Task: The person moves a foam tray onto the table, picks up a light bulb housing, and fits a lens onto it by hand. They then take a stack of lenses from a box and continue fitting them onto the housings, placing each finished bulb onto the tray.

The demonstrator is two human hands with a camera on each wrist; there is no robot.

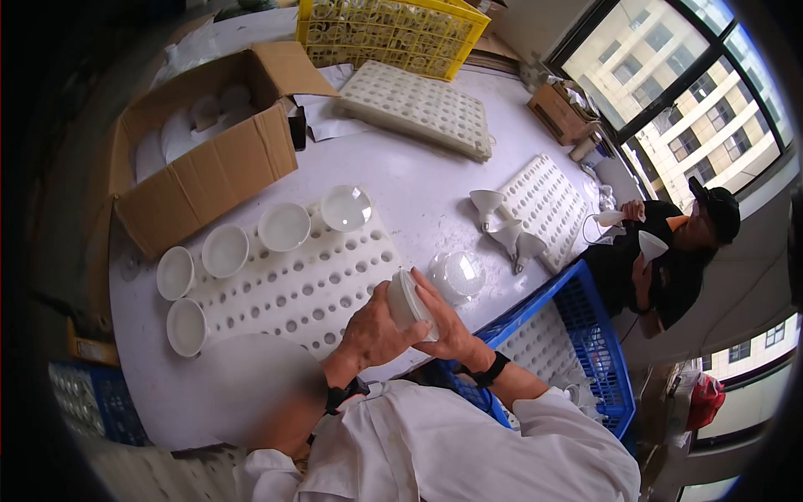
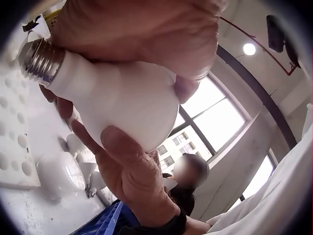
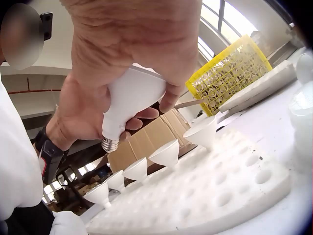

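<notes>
Far left, we log a cardboard box [image 1: 201, 167] with white parts inside. Next to it a white foam tray [image 1: 318, 293] lies on the table [image 1: 418, 184], with several white cups [image 1: 226, 249] seated in holes along its left and far edges.

Over the tray's near right corner we find the left hand [image 1: 372, 335], fingers curled round a white bulb housing [image 1: 407, 303]. The housing is held clear of the table between both hands, and its metal screw base [image 2: 41, 58] sticks out bare.

The right hand [image 1: 450, 322] is clamped on the wide end, fingers over it and thumb under. Just beyond the hands a clear dome [image 1: 456, 274] rests on the table. Right of that stands a blue crate [image 1: 598, 343].
</notes>
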